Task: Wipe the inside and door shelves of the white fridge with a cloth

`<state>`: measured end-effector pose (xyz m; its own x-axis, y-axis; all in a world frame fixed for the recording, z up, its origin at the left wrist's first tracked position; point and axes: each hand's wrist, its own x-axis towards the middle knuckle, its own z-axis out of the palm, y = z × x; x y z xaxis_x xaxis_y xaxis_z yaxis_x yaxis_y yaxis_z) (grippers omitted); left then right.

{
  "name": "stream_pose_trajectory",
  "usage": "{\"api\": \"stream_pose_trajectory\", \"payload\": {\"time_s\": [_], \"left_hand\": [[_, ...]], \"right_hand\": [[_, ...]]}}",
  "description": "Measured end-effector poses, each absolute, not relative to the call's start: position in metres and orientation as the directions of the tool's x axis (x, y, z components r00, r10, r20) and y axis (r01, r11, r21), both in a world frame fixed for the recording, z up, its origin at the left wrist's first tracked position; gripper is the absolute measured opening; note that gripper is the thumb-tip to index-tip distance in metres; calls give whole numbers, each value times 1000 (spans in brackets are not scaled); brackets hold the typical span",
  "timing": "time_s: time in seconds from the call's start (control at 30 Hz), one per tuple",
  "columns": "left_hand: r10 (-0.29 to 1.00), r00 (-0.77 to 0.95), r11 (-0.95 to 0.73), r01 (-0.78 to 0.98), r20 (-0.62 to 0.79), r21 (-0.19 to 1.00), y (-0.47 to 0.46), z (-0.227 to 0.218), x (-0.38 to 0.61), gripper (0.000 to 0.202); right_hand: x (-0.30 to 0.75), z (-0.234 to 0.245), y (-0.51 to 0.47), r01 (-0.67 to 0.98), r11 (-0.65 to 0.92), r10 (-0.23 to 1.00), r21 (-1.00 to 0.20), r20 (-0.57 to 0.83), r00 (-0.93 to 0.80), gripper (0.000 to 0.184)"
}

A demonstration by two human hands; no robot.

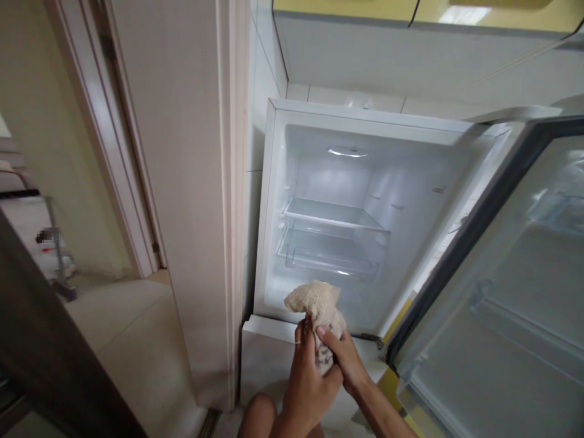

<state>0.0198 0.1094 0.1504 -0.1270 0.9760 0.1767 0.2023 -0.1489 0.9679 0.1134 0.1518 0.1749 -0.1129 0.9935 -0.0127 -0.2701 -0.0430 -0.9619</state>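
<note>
Both of my hands grip a crumpled beige cloth (317, 307) in front of an open, empty fridge (274, 201). My left hand (306, 377) wraps round the cloth's lower part from the left; a ring shows on one finger. My right hand (343, 359) pinches the cloth from the right, thumb on its front. The cloth's top bunches up just before the fridge's bottom edge. Inside the fridge sit a glass shelf (333, 214) and a clear drawer (326, 255) below it.
The fridge door (502, 292) stands swung open to the right, with clear door bins. A white wall panel and door frame (201, 182) stand left of the fridge. A doorway at the left leads to another room. My knee (258, 417) shows at the bottom.
</note>
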Motion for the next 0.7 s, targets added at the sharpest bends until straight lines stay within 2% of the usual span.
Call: {"api": "stream_pose_trajectory", "payload": {"time_s": [0.1, 0.2, 0.37, 0.5, 0.7], "left_hand": [[996, -3, -81, 237, 84, 968, 109, 147, 21, 101], [1000, 8, -14, 177, 13, 984, 116, 138, 12, 90], [958, -285, -17, 13, 20, 1000, 150, 133, -22, 56], [895, -437, -96, 21, 96, 995, 180, 145, -58, 51], [788, -584, -177, 87, 194, 980, 215, 146, -95, 43]], "right_hand": [[130, 165, 158, -317, -117, 993, -941, -114, -27, 83], [149, 148, 163, -306, -134, 989, -943, -148, 21, 82], [171, 115, 172, -205, -107, 981, -973, -137, 139, 96], [177, 99, 184, -74, -66, 955, -995, -84, 286, 96], [170, 85, 204, -24, -104, 959, -994, -107, 262, 103]]}}
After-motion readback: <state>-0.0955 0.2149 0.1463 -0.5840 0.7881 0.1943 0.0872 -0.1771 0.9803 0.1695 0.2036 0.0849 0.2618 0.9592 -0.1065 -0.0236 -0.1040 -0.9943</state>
